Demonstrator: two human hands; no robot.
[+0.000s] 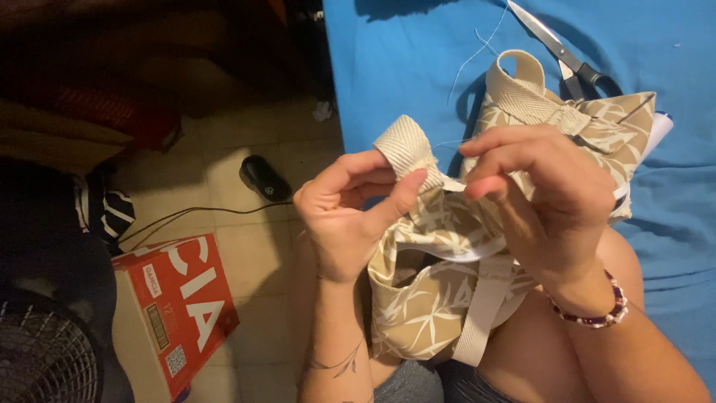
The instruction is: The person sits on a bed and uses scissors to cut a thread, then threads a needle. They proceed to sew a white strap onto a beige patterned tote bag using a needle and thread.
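While L hand (344, 216) pinches the webbing strap (406, 149) end between thumb & forefinger, R hand (544, 201) sits just right of it, fingertips pressed together, maybe on a thread. Strap runs far-left off the leaf-print bag (432, 298); scissors (563, 52) far right.

Red cardboard box (179, 310) with white lettering, tan side, lower left on tiled floor

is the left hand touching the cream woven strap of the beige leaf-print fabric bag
Touching: the head view shows the left hand pinching the cream woven strap between thumb and fingers.
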